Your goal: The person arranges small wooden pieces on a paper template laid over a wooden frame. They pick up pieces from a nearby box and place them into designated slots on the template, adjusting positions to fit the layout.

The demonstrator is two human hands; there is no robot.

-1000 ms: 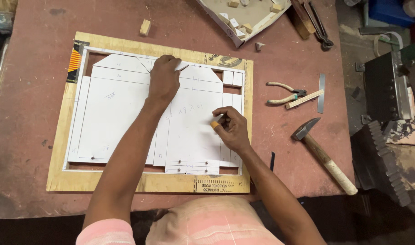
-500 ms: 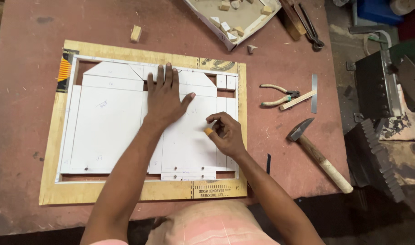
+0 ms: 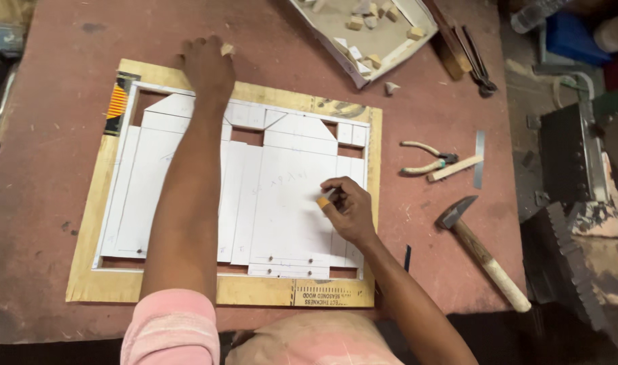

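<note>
My left hand (image 3: 206, 67) reaches across to the far edge of a plywood board (image 3: 255, 292), and its fingers curl over a small wooden block (image 3: 226, 49) that pokes out at the fingertips. A white cut-out card template (image 3: 282, 203) lies pinned flat on the board. On the template's right part rests my right hand (image 3: 351, 211), pinching a short orange stub (image 3: 322, 201), maybe a pencil, with its tip on the card.
On the red-brown table (image 3: 45, 203), a hammer (image 3: 483, 253) lies right of the board, with pliers (image 3: 424, 157) and a small try square (image 3: 470, 163) above it. A shallow tray (image 3: 336, 51) of several wood blocks sits at the top. Dark metal machinery (image 3: 573, 169) stands at the right edge.
My left hand has lifted off the template and stretched up and left to the small wooden block beyond the board. My right hand has stayed on the card with the orange stub.
</note>
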